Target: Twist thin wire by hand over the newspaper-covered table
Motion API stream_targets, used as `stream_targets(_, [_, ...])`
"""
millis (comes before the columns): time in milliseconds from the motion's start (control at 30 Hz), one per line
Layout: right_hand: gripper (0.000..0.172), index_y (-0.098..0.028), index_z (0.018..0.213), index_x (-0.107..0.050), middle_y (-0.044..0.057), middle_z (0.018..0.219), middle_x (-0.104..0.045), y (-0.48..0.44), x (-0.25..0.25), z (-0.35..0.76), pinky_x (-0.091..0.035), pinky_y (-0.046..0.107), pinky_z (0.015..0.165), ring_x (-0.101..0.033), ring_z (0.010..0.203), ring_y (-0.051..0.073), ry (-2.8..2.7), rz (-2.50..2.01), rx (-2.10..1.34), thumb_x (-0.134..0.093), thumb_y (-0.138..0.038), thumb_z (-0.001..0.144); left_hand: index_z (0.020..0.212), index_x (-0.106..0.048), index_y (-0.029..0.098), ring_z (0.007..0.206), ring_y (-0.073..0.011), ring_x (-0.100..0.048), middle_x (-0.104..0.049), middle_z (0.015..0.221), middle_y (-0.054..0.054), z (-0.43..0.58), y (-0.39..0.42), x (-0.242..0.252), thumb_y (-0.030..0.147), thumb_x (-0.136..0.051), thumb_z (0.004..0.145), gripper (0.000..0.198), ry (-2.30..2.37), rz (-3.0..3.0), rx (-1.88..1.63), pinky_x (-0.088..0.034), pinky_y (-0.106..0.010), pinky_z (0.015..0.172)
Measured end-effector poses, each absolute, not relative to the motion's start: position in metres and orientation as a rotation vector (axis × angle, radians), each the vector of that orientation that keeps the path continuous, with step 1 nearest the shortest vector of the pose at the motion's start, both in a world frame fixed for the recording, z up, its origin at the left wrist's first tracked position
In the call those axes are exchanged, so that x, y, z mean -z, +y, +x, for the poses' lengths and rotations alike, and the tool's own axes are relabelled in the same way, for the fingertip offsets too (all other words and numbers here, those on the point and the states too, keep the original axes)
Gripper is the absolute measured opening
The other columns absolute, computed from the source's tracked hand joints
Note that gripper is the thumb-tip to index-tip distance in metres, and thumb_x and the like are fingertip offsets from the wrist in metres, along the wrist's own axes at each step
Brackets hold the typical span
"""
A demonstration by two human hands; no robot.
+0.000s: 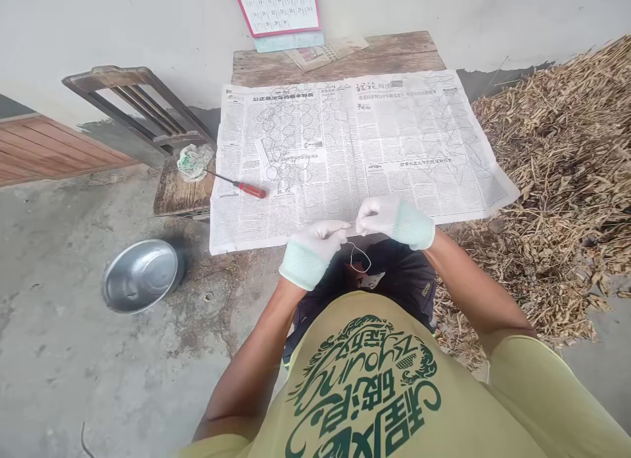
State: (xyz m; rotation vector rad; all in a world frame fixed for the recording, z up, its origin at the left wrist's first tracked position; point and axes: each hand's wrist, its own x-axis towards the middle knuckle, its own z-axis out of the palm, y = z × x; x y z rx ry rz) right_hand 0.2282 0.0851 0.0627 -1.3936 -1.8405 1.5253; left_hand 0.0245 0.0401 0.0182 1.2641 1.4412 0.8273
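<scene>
Both hands wear white gloves with pale green cuffs and meet at the near edge of the newspaper. Fingers pinched, my left hand (323, 240) grips a thin wire (369, 263), part of which hangs below it in a small loop. My right hand (382, 216) is closed just to the right, its fingertips on the same wire, which spans the short gap between the hands. Beyond them, several thin wire rings and zigzag wire shapes lie on the spread newspaper (325, 208). A white strip-shaped piece (263, 157) and a red-handled screwdriver (250, 189) rest on its left part.
The newspaper covers most of a wooden table (399, 50) against the wall. To the left are a wooden chair (170, 188) with a crumpled plastic bag (195, 162) and a metal basin (140, 277) on the floor. Dry stalks (552, 182) are heaped at right. A calendar (279, 8) hangs above.
</scene>
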Motion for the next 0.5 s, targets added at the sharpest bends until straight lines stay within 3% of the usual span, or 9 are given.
stream_targets(200, [0.013,-0.023,0.063,-0.066,0.003,0.063,-0.070,0.096,-0.051,0.242,-0.053,0.032,0.060,-0.062,0.061,0.018,-1.394,-1.155,-1.993,-0.069,-0.016,0.073,0.092,-0.085,0.025,0.086,-0.0196,-0.076,-0.084,0.091,0.000,0.030,0.037,-0.028,0.018,-0.063,0.087,0.024,1.589,1.492,-0.774,-0.060,-0.031,0.088])
stream_targets(367, [0.028,-0.020,0.066,-0.066,0.003,0.061,-0.069,0.102,-0.031,0.253,-0.053,0.029,0.055,-0.062,0.056,0.016,-1.332,-0.969,-2.071,-0.082,-0.038,0.081,0.093,-0.086,0.026,0.080,-0.0203,-0.074,-0.081,0.082,0.002,0.031,0.034,-0.028,0.022,-0.061,0.088,0.026,1.657,1.551,-0.716,-0.058,-0.030,0.083])
stream_targets(500, [0.048,-0.016,0.082,-0.073,0.006,0.070,-0.074,0.104,-0.029,0.258,-0.056,0.029,0.055,-0.067,0.058,0.017,-1.303,-1.034,-2.113,-0.075,-0.064,0.088,0.083,-0.084,0.025,0.071,-0.0200,-0.067,-0.073,0.068,0.002,0.030,0.033,-0.025,0.028,-0.062,0.089,0.023,1.699,1.581,-0.692,-0.051,-0.029,0.072])
